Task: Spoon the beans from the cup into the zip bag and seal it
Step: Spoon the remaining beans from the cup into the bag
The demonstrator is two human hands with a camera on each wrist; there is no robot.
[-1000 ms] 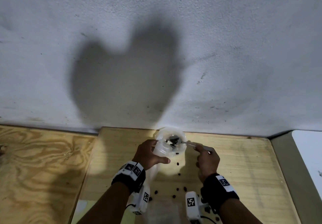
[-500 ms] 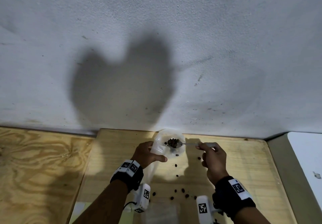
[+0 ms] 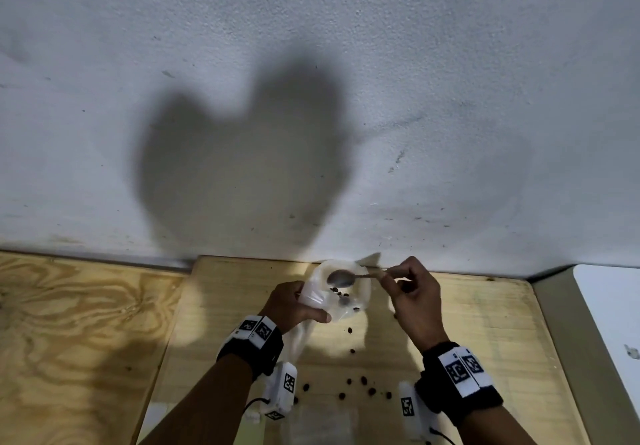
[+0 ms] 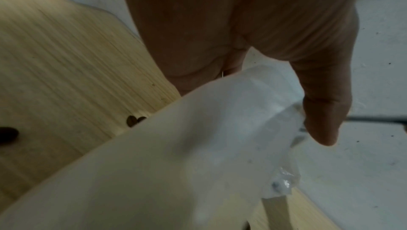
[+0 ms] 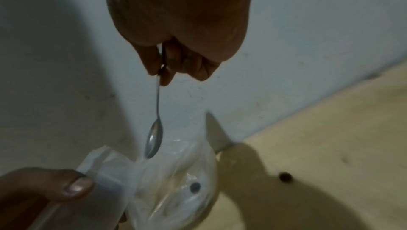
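Note:
My left hand (image 3: 298,306) grips the translucent zip bag (image 3: 317,301) by its mouth, thumb (image 4: 323,112) pressed on the plastic (image 4: 220,146). The bag's white round opening (image 3: 362,292) faces up near the wall. My right hand (image 3: 394,275) pinches the handle of a metal spoon (image 3: 341,277). The spoon bowl (image 5: 154,139) is tipped on its side just above the opening and looks empty. A few dark beans (image 3: 341,294) show inside the bag (image 5: 167,173). I cannot pick out a separate cup for sure.
Several loose beans (image 3: 360,383) lie scattered on the plywood table (image 3: 485,323) in front of the bag, one more bean (image 5: 285,176) to its right. A grey wall (image 3: 311,98) stands right behind. A blurry clear object (image 3: 322,424) sits at the near edge.
The spoon held a heap of beans over the bag half a second ago; now it is tipped and empty, with beans inside the bag. My right hand has lifted slightly.

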